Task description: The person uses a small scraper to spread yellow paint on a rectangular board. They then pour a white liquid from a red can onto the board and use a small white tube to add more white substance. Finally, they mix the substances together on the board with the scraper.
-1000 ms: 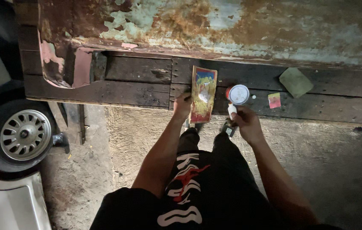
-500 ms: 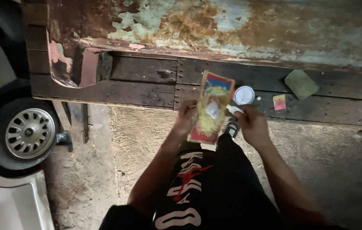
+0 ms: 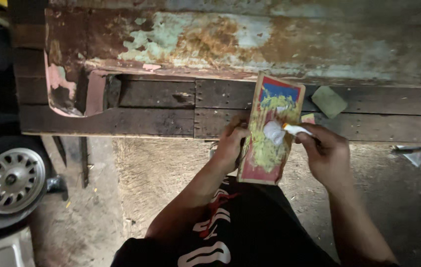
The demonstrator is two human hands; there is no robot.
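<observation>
Fingers of left hand point(image 3: 231, 143) grip red-edged mixing board point(image 3: 270, 129), tilting it steady; right hand point(image 3: 325, 153) pinches white-tipped spreader point(image 3: 289, 129), pressing pale putty point(image 3: 272, 132) onto it.

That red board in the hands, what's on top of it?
On the board sits smeared yellowish paste and a white blob, pressed by a tool in the right hand. The left hand covers its left edge.

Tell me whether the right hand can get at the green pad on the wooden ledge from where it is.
Probably yes: the green pad lies bare on the wooden ledge, just beyond the right hand, nothing between. But that hand holds a small tube.
</observation>
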